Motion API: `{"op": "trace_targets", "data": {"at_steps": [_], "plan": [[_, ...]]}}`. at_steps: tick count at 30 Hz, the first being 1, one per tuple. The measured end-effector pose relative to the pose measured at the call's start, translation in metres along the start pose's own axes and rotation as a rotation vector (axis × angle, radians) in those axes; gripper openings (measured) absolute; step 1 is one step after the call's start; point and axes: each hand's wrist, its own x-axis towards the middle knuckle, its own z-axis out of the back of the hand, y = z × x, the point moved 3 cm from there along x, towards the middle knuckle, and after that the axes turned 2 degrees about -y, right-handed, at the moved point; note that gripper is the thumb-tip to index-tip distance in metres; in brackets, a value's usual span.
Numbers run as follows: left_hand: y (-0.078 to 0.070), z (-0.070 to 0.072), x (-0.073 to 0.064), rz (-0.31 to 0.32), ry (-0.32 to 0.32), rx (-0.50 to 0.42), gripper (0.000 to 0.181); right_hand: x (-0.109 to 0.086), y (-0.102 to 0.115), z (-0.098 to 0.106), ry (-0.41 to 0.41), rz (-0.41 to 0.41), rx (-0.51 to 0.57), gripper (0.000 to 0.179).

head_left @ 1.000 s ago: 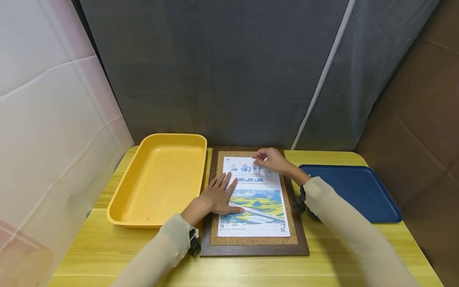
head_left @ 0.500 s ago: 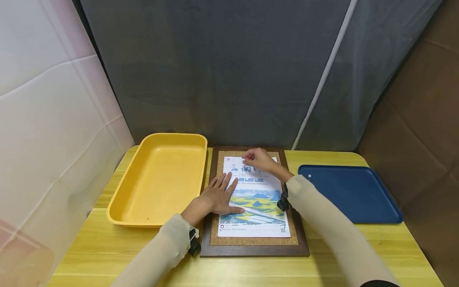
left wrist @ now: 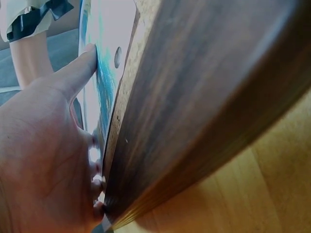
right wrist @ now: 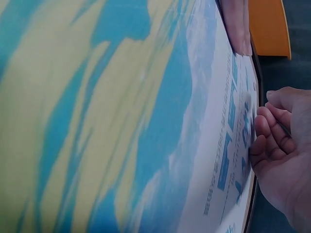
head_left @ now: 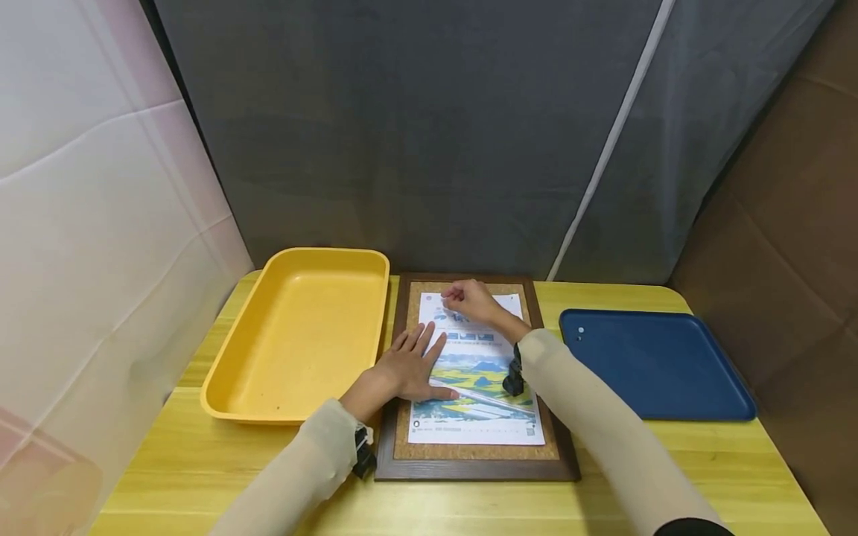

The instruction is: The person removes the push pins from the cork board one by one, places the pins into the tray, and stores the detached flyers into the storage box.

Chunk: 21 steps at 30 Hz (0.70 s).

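A printed poster with a landscape picture lies on a cork board in a dark wooden frame. My left hand rests on the poster's left side with fingers straight and spread. My right hand is over the poster's upper left part, its fingers curled and the thumb close to them. Anything between those fingertips is too small or hidden. A round flat tack head shows on the poster near the left thumb in the left wrist view. A tiny dark dot marks the upper right corner.
On the left stands a deep yellow tray. The shallow blue tray at the right bears small pale round pieces near its left edge. A dark grey curtain stands behind the wooden table.
My right hand has moved left along the poster's top, uncovering its upper right corner. The left hand stays in place on the poster.
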Motion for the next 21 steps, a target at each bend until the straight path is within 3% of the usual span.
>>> {"op": "trace_targets", "data": {"at_steps": [7, 21], "plan": [[-0.001, -0.001, 0.0, 0.004, -0.001, 0.006, 0.113, 0.006, 0.005, -0.008, 0.004, 0.023, -0.01, 0.017], [-0.002, -0.001, 0.0, 0.001, -0.001, -0.01, 0.114, 0.014, 0.004, -0.018, -0.01, -0.019, -0.058, 0.016]]}}
